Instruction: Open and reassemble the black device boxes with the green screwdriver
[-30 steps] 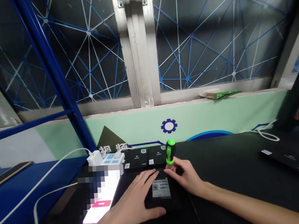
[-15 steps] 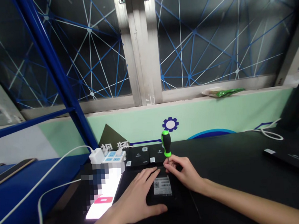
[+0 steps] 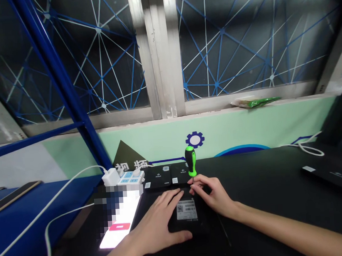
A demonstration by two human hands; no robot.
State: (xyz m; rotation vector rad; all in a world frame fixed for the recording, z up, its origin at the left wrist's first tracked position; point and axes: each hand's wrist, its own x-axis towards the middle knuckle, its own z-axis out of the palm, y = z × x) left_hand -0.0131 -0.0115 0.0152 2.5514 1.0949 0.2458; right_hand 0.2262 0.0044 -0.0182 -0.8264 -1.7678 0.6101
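Note:
A black box with a white printed label lies flat on the black table. Across its left side rests my left hand, fingers stretched out and thumb spread toward the front edge. A green and black screwdriver stands upright over the box's far right corner. My right hand pinches the screwdriver's shaft just below the handle. The tip is hidden by the fingers. A thin dark rod lies right of the box.
Two black boxes lie behind the hands, beside a white power strip with plugs. A lit screen, partly pixelated, is at the left. Another black box and a white cable lie far right. A phone rests on a blue surface.
The screwdriver's handle has turned about its axis, so its green stripe now faces right. Both hands keep nearly the same place; the whole view has shifted slightly.

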